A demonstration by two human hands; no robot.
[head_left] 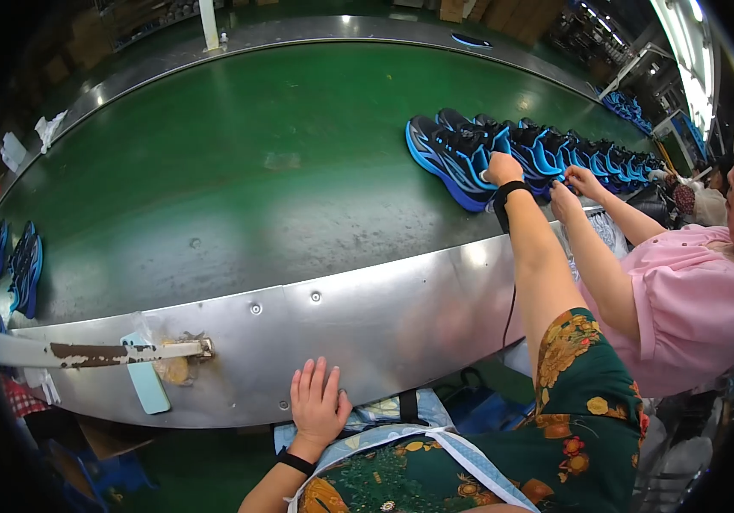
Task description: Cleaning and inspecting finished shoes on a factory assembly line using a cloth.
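My right hand (504,168) reaches far out to the right, its fingers closed on the heel collar of a black sneaker with a bright blue sole (448,162). That shoe stands at the near end of a long row of matching sneakers (585,154) on the green belt (238,171). My fingertips are partly hidden inside the collar. Fingers stretched and flat, my left hand (320,403) rests open on the metal table edge (367,316) and holds nothing. Black bands circle both my wrists; a thin cord hangs near the right one.
A co-worker in a pink top (692,299) sits close on my right, both hands (574,192) at the shoe row. Left, a chipped white metal arm (93,352) crosses above a light-blue phone-shaped object (148,385). More sneakers (26,265) stand at the far left.
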